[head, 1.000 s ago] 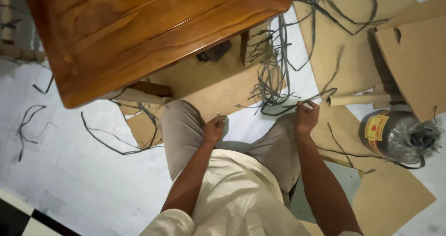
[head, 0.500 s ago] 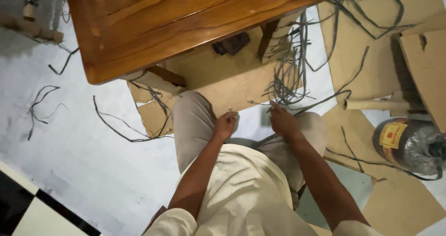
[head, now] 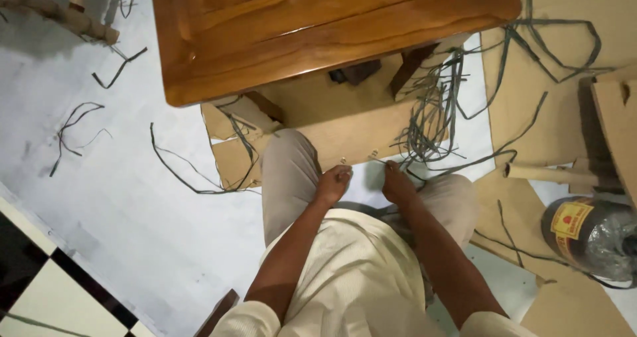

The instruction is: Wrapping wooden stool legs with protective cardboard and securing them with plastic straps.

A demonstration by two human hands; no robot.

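A person in a cream shirt (head: 358, 277) and beige trousers (head: 285, 171) sits at a polished wooden table (head: 318, 31), both hands brought together between the knees; the left hand (head: 334, 183) is curled, its fingers pinched around something small and pale at their tips, too small to make out; the right hand (head: 397, 183), just beside it at three o'clock, is likewise bunched, fingertips nipping the end of a thin grey-green strip (head: 424, 172) that runs off toward the tangle at two o'clock; the two hands sit close together but apart; that tangle of dark strips (head: 431, 118) lies heaped on a sheet of brown cardboard (head: 345, 128) under the table's near edge, with more strands trailing over a second cardboard sheet (head: 531, 98) at one o'clock; loose strips (head: 192, 171) curl on the pale floor (head: 119, 197) at nine o'clock, others farther off at ten; a cardboard tube (head: 551, 174) lies at three o'clock, and beyond it, at four, a dark roll wrapped in clear film with a red-and-yellow label (head: 594, 234); black and cream tiles (head: 40, 290) show at seven o'clock.
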